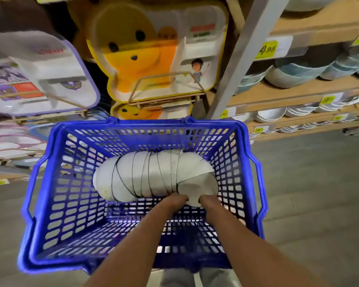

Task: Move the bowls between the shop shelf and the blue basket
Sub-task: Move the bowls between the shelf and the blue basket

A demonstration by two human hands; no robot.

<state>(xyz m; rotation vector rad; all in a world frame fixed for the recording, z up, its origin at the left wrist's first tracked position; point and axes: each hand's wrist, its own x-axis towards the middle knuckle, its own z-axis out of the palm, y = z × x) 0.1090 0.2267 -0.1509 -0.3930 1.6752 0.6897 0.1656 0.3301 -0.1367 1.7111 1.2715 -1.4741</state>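
In the centre of the frame, the blue basket [153,123] holds a row of white bowls [153,175], nested on their side, probably to stay together. The left hand [175,200] and right hand [208,201] grip its right end, fingers curled under, tips hidden. At right, the shop shelf [288,96] carries yellow price tags [265,49]; one seems to read 4.95.

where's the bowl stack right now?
Head view: the white bowls lie nested on their sides inside the blue basket, mid-floor toward its far wall; left hand and right hand hold the stack's right end.
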